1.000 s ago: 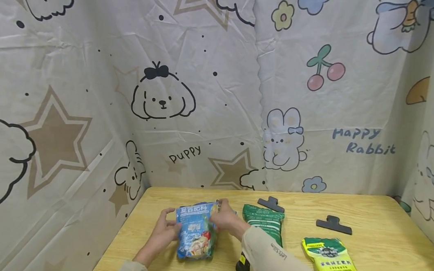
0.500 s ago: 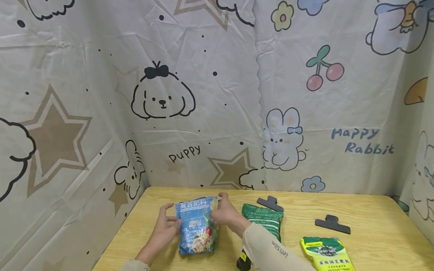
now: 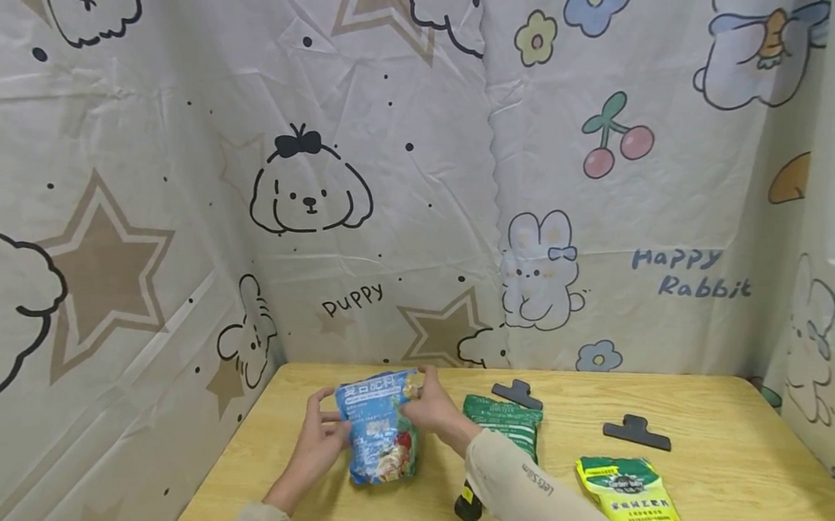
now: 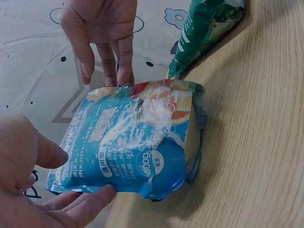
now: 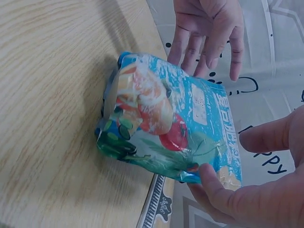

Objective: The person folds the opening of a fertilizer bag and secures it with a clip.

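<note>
A blue bag (image 3: 377, 440) with food pictures leans slightly back over the table's left part, between both hands. My left hand (image 3: 315, 447) holds its left edge, thumb in front and fingers behind. At the upper right corner, my right hand (image 3: 436, 413) grips the bag. In the left wrist view the bag (image 4: 137, 142) has the left hand (image 4: 28, 185) at its near edge and the right hand (image 4: 104, 38) at the far one. The right wrist view has the right hand's (image 5: 256, 190) fingers on the lower corner of the bag (image 5: 166, 118), the left hand (image 5: 209, 38) opposite.
Right of the hands lies a green bag (image 3: 507, 425), partly covered by the right forearm. A black clip (image 3: 517, 394) is behind it, another clip (image 3: 637, 432) farther right. A yellow-green bag (image 3: 628, 489) lies front right. Patterned cloth (image 3: 385, 176) hangs around the table (image 3: 725, 449).
Both hands have moved the blue bag a little up and away from the body, and its lower edge has shifted slightly right. The other bags and the clips have not been moved.
</note>
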`<act>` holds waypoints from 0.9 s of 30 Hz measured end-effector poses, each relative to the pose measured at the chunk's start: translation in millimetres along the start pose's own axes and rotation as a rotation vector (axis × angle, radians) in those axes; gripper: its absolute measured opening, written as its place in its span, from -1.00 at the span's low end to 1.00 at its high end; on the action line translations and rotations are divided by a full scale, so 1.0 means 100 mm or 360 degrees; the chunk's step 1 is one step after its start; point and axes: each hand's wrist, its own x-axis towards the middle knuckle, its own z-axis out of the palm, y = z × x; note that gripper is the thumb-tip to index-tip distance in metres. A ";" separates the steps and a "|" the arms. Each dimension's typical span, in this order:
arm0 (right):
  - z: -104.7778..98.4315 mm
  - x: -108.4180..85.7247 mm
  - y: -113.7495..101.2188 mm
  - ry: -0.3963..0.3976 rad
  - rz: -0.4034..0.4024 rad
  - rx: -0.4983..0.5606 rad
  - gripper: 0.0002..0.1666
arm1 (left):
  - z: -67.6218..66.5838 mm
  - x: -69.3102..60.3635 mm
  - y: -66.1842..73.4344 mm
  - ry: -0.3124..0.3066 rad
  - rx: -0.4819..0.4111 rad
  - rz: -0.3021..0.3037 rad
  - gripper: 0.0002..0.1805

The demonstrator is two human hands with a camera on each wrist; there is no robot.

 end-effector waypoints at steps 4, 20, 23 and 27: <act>0.01 -0.02 -0.02 0.0003 -0.0034 -0.0008 0.07 | 0.03 -0.01 -0.01 0.0046 -0.0021 0.0039 -0.28; 0.01 -0.18 -0.04 -0.0029 -0.0277 -0.0175 0.08 | 0.06 -0.08 -0.05 0.0163 0.0032 0.0034 -0.25; -0.01 -0.19 -0.04 -0.0011 -0.0387 -0.0265 0.08 | 0.06 -0.08 -0.04 0.0170 0.0084 0.0062 -0.24; 0.00 -0.21 -0.03 0.0002 -0.0471 -0.0395 0.04 | 0.06 -0.10 -0.02 0.0192 0.0237 0.0112 -0.24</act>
